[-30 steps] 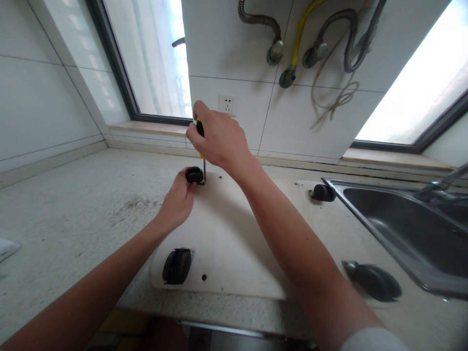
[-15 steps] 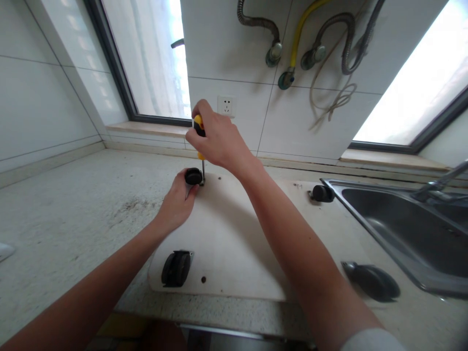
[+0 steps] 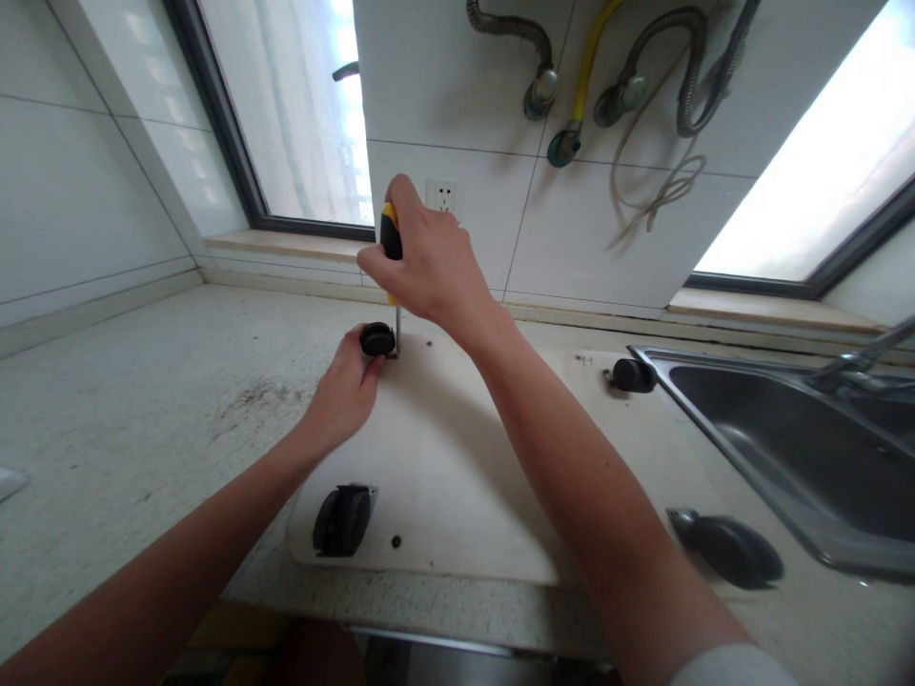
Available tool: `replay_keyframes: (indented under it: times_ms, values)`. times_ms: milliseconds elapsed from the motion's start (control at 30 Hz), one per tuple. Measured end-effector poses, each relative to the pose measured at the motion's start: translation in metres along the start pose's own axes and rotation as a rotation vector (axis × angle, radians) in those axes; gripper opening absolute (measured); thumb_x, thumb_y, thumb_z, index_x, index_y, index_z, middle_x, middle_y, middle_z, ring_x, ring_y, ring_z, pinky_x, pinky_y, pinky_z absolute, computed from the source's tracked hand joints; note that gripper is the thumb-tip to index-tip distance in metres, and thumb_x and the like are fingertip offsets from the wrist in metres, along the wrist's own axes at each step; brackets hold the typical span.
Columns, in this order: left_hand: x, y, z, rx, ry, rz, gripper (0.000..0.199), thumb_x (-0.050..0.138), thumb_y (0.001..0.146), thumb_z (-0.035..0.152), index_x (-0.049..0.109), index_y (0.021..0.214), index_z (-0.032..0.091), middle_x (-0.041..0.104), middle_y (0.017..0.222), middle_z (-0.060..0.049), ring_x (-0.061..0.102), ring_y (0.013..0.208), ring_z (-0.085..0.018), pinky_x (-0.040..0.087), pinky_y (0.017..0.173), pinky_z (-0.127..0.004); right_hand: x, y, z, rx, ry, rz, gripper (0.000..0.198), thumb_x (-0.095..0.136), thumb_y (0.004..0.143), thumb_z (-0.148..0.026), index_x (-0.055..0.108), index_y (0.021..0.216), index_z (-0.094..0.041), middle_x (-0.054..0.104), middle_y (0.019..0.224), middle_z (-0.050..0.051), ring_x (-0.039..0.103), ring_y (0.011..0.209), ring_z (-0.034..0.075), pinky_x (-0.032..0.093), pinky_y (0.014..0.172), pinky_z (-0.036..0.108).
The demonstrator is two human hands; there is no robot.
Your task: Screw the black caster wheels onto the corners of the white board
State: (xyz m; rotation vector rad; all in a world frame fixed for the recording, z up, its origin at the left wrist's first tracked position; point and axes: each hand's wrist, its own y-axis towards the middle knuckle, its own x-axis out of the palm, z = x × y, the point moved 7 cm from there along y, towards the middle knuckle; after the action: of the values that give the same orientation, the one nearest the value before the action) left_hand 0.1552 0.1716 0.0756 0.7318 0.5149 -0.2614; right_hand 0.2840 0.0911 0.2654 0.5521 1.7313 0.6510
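My right hand (image 3: 429, 252) is wrapped round the yellow and black handle of a screwdriver (image 3: 390, 233). The screwdriver stands nearly upright, its metal shaft reaching down to the mounting plate of a black caster wheel (image 3: 377, 339). My left hand (image 3: 347, 386) grips that caster at the far left corner of a white board (image 3: 457, 457); some of its fingers are hidden behind the wheel. The screw under the tip is too small to make out. Other black casters sit on the board: one at the near left (image 3: 343, 520), one at the far right (image 3: 633, 375), one at the near right (image 3: 733, 550).
The board lies on a speckled counter (image 3: 178, 400) with dark crumbs left of my hand. A steel sink (image 3: 772, 429) with a faucet (image 3: 858, 367) is at the right. A socket (image 3: 443, 196), hoses and valves (image 3: 564, 145) are on the tiled wall between two windows.
My right hand has turned slightly on the screwdriver handle, and its thumb has shifted a little. The left hand stays on the same caster. The whole view has tilted slightly.
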Motion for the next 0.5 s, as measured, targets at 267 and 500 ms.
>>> replay_keyframes:
  times_ms: [267, 500]
  values:
    - [0.0008, -0.0010, -0.0028, -0.033, 0.031, -0.018, 0.065, 0.059, 0.104, 0.034, 0.042, 0.166, 0.020, 0.059, 0.170, -0.024, 0.058, 0.160, -0.044, 0.045, 0.134, -0.071, 0.0079, 0.0010, 0.0066, 0.022, 0.014, -0.015, 0.029, 0.054, 0.098, -0.031, 0.053, 0.127, -0.025, 0.070, 0.096, 0.006, 0.065, 0.090, 0.032, 0.043, 0.080, 0.039]
    - [0.0014, -0.0020, -0.0055, -0.065, 0.032, -0.022, 0.069, 0.057, 0.107, 0.035, 0.038, 0.170, 0.016, 0.054, 0.174, -0.027, 0.056, 0.162, -0.045, 0.045, 0.133, -0.072, 0.0040, 0.0008, 0.0108, 0.042, 0.015, 0.010, 0.024, 0.055, 0.097, -0.031, 0.054, 0.121, -0.026, 0.071, 0.094, 0.006, 0.063, 0.085, 0.031, 0.043, 0.077, 0.039]
